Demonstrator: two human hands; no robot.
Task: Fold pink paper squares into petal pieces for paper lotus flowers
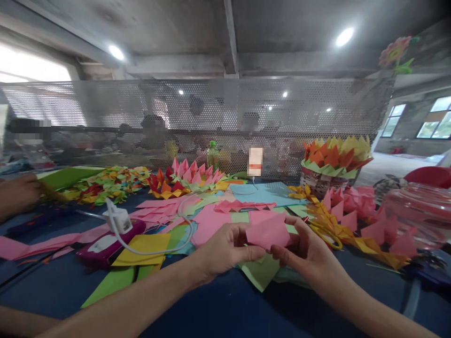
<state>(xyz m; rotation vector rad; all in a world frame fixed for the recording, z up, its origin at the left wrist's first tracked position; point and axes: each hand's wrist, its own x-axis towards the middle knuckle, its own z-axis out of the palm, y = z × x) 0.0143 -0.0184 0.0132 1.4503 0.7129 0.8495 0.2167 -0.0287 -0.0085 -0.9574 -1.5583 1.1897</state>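
Observation:
Between my two hands is a sheet of pink paper [268,231], partly folded by the look of its edges. My left hand [237,245] pinches its left side between thumb and fingers. At the right side my right hand [302,248] grips the same paper, fingertips near its lower edge. A light green sheet [260,272] lies beneath the hands on the dark blue table [218,307]. More flat pink sheets [210,224] are stacked just behind my left hand.
A purple power strip [109,244] with a white charger [118,219] and cable sits left. Folded paper points [195,173] and a decorated basket [315,183] stand behind. A clear jar [416,211] is at right. Another person's hand [19,195] shows at far left.

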